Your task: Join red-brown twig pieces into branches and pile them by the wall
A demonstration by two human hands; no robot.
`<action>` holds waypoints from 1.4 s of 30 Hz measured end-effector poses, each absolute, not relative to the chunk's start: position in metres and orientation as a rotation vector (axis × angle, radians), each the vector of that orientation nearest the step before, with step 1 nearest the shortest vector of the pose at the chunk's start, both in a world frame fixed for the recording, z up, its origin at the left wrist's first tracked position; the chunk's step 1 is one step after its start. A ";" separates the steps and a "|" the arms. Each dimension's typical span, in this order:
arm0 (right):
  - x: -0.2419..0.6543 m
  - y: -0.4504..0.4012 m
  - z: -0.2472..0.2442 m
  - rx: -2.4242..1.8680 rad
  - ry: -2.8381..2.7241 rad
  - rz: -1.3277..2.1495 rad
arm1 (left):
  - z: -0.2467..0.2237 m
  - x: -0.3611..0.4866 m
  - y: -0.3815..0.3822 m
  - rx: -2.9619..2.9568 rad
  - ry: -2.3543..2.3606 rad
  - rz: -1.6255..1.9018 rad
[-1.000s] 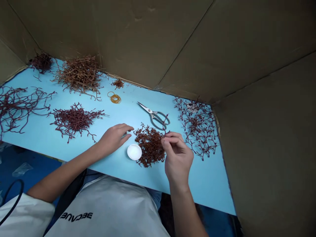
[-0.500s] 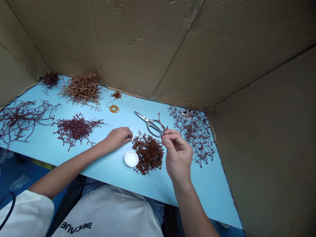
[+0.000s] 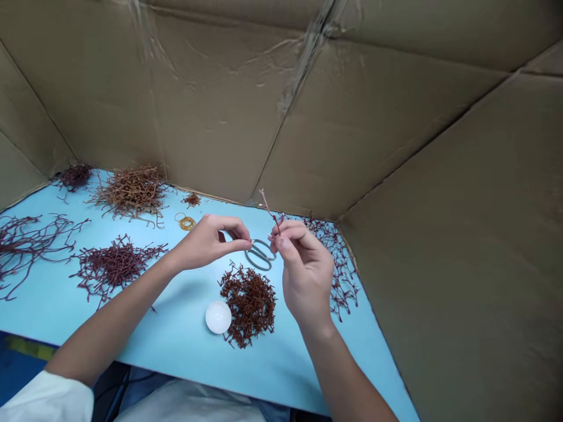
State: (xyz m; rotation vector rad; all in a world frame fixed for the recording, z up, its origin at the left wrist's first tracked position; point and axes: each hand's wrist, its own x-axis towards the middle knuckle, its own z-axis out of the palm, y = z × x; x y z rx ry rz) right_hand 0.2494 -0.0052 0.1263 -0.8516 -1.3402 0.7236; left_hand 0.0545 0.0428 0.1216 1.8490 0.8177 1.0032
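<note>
My right hand (image 3: 305, 269) pinches a thin reddish branching sprig (image 3: 269, 210) between thumb and fingers, its tip pointing up and to the left. My left hand (image 3: 209, 241) hovers just left of it, with fingertips closed together and nothing visible in them. Below both hands lie the looped handles of steel scissors (image 3: 259, 255), their blades hidden behind my fingers. Nearer me sits a dense pile of brown-red sprigs (image 3: 248, 305), with a round white lid or cup (image 3: 218, 317) just left of it.
Cardboard walls (image 3: 220, 105) rise behind and right of the pale blue board (image 3: 185, 316). Several loose piles of dark red branches (image 3: 116, 265) and tan twigs (image 3: 131, 190) lie to the left, with yellow rubber bands (image 3: 186, 223) near the back edge.
The view has tilted upward, so the board sits lower. My left hand has lifted and moved right towards my right hand. The sprig stays in my right hand, now held higher.
</note>
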 end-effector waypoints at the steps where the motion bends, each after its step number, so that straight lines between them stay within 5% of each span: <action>1: 0.248 -0.003 0.134 -0.839 -1.341 0.685 | 0.130 0.059 0.043 1.774 0.772 1.061; 14: 0.252 -0.011 0.173 -0.859 -1.397 0.657 | 0.157 0.092 0.040 1.278 0.441 1.428; 42: 0.260 -0.010 0.171 -0.870 -1.475 0.666 | 0.155 0.091 0.035 1.531 0.639 1.541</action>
